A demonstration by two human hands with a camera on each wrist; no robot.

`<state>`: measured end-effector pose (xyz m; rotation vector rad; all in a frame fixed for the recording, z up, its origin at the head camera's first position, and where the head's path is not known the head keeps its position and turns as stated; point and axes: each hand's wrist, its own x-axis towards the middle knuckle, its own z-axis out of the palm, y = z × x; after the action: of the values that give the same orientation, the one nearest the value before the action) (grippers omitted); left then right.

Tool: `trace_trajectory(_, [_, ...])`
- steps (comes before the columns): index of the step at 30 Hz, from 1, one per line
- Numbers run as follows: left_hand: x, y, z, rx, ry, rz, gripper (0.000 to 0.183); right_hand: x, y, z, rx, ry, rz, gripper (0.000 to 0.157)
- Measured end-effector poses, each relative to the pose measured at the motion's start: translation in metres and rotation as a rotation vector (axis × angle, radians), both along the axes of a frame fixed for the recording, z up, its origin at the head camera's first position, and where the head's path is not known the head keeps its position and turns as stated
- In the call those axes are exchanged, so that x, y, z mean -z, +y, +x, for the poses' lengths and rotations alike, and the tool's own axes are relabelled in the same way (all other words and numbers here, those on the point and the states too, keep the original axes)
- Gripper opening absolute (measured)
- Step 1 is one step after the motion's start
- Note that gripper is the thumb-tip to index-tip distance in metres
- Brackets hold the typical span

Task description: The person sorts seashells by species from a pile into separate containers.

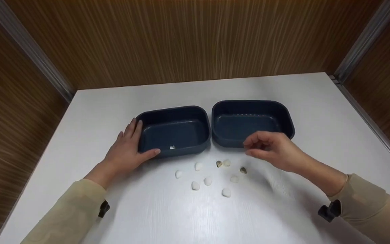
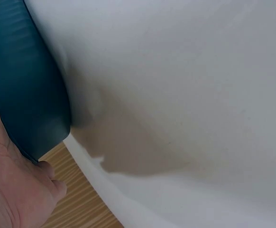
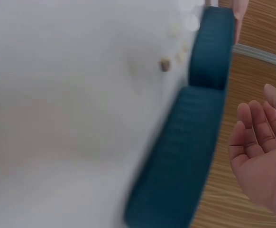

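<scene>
Head view: the left hand (image 1: 125,147) has its fingers spread on the left tub's (image 1: 178,134) rim. The right hand (image 1: 276,149) is by the right tub (image 1: 245,123), grip loosely curled, nothing visibly pinched; white pieces (image 1: 226,192) and brown ones (image 1: 243,170) sit on the worktop (image 1: 161,217) between both arms.

Left wrist: hand's against the tub.

Right wrist: a brown piece lies well apart from relaxed fingers (image 3: 261,126).

One blue-green container (image 2: 26,80): nine to ten o'clock, cut off by the frame. My left hand (image 2: 19,185): eight o'clock, partly shown, along the container's edge. One white tabletop (image 2: 204,71): eleven round to five, bearing a soft brownish shadow (image 2: 133,152). Wood-grained surface (image 2: 78,192): seven o'clock, past the tabletop's edge.
</scene>
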<state>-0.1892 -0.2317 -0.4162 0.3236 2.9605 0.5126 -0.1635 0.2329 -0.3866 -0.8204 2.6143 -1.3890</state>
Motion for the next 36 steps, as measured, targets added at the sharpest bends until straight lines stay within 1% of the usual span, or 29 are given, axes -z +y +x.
trace_trajectory(6, [0.000,-0.001,-0.001,0.010,0.008,0.001,0.124,0.023,0.011,0.006,0.004,-0.067,0.067,0.019])
trace_trajectory(12, [0.001,-0.004,-0.002,0.008,0.001,-0.003,0.125,0.037,0.013,0.006,-0.006,-0.100,0.079,0.020])
trace_trajectory(18, [0.003,-0.005,-0.004,0.022,0.014,-0.001,0.123,0.046,0.013,0.004,-0.022,-0.125,0.096,0.021])
trace_trajectory(25, [0.004,-0.005,-0.003,0.019,0.014,0.002,0.124,0.056,0.013,0.003,-0.039,-0.132,0.077,0.025])
trace_trajectory(30, [0.005,-0.004,-0.003,0.025,0.014,0.003,0.124,0.058,0.011,0.004,-0.056,-0.135,0.091,0.029])
trace_trajectory(36, [0.005,-0.004,-0.004,0.033,0.025,0.009,0.123,0.061,0.008,0.006,-0.046,-0.113,0.132,0.030])
